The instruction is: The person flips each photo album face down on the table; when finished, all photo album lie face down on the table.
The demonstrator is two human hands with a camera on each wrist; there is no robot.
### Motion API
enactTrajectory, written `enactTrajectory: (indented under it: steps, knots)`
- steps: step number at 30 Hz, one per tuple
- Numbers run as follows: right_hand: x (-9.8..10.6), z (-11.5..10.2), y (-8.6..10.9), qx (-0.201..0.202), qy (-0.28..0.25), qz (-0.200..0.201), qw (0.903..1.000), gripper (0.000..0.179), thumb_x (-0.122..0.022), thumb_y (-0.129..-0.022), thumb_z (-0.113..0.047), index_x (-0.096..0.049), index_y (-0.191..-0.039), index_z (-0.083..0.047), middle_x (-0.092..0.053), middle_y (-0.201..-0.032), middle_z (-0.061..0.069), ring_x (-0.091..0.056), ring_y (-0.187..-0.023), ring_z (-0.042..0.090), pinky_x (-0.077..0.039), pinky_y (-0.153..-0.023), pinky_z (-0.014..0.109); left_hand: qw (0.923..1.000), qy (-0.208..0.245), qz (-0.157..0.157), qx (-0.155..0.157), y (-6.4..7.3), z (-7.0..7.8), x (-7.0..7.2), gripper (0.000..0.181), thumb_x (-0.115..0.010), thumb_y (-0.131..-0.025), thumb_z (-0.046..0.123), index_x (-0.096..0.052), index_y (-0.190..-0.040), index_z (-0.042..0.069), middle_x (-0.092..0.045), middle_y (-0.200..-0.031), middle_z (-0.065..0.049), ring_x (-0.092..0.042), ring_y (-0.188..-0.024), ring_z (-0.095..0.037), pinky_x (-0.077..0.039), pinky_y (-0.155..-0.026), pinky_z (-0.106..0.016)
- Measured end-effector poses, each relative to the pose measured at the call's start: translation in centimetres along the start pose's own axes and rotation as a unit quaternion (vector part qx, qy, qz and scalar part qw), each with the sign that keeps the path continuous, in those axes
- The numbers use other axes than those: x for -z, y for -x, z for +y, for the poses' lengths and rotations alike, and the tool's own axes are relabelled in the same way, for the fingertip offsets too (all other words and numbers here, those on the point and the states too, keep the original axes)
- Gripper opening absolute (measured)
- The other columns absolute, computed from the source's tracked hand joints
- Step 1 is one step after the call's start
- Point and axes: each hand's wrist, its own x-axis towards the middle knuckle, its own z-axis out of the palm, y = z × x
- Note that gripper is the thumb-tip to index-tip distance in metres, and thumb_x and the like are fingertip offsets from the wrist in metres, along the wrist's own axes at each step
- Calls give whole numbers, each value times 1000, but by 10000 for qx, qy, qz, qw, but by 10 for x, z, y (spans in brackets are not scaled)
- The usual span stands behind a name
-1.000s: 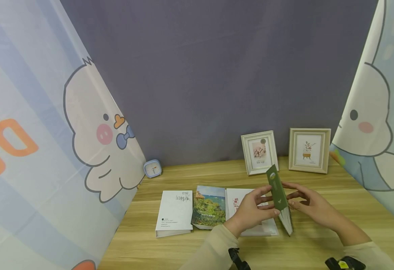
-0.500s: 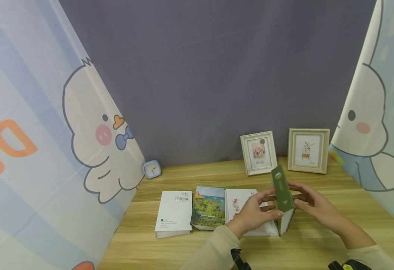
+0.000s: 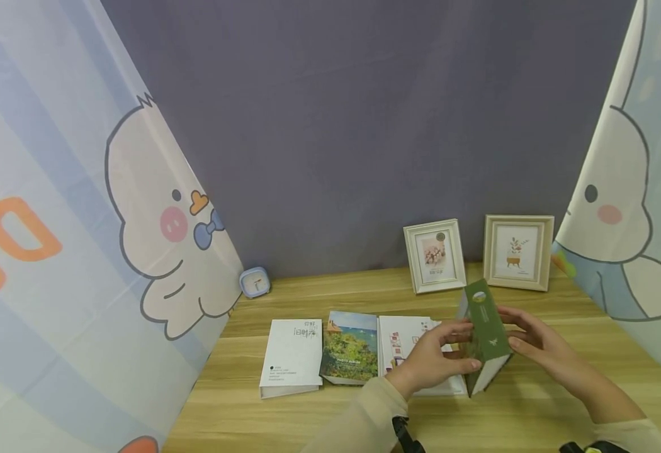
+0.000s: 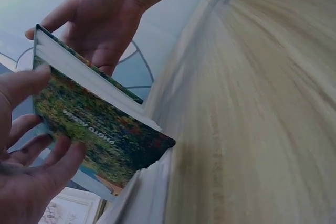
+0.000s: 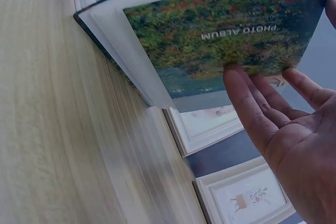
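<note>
A green photo album (image 3: 485,321) is held spine up between both hands, its covers spread apart at the bottom over the table. My left hand (image 3: 429,362) holds its left cover, the thumb at the near corner and fingertips against the painted garden print (image 4: 89,124). On the other side my right hand (image 3: 546,349) grips the right cover, fingers under the print and thumb by the spine. Just left of it lie a white album (image 3: 404,336), partly covered by my left hand, a seaside photo album (image 3: 350,349) and another white album (image 3: 292,353).
Two picture frames stand at the back, a cream frame (image 3: 414,267) and a beige frame (image 3: 490,251). A small blue clock (image 3: 255,283) sits at the back left corner of the wooden table (image 3: 319,421). A grey curtain (image 3: 353,138) hangs behind.
The green album has shifted right, with its spine turned and its covers showing wider apart. Both hands have moved right along with it. The other albums and frames stay in place.
</note>
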Motion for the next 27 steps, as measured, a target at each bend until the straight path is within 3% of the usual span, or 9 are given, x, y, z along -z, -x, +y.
enactTrajectory:
  steps: [5, 14, 21, 27]
  knots:
    - [4, 0, 2, -124, 9, 15, 9999, 53, -45, -108, 5, -31, -159, 4, -55, -142, -17, -64, -117, 7, -60, -86, 32, 9998, -70, 151, -100, -1, -4, -2, 60, -78, -93, 1, -58, -147, 17, -52, -148, 11, -58, -127, -11, -54, -99, -26]
    - [13, -3, 7, -306, 130, 65, 9994, 58, -47, -108, 4, -28, -163, 0, -60, -136, -14, -64, -116, 9, -61, -84, 34, 9993, -113, 58, 342, -1, -5, -7, 66, -81, -93, 7, -55, -150, 28, -44, -153, 14, -51, -135, -13, -53, -100, -25]
    - [23, 0, 15, -340, 134, -30, 9993, 59, -46, -108, 6, -27, -163, -2, -58, -139, -19, -60, -119, 2, -61, -82, 34, 9965, -749, -66, 353, -5, -10, -10, 72, -83, -92, 9, -53, -155, 29, -44, -155, 18, -49, -135, -8, -54, -97, -23]
    - [31, 6, 21, -329, -4, -108, 9994, 59, -45, -107, 8, -28, -163, -2, -58, -140, -18, -62, -119, 5, -61, -81, 34, 9909, -1275, -160, 388, -5, -7, -12, 75, -85, -90, 12, -52, -155, 29, -39, -162, 16, -45, -140, -8, -54, -96, -21]
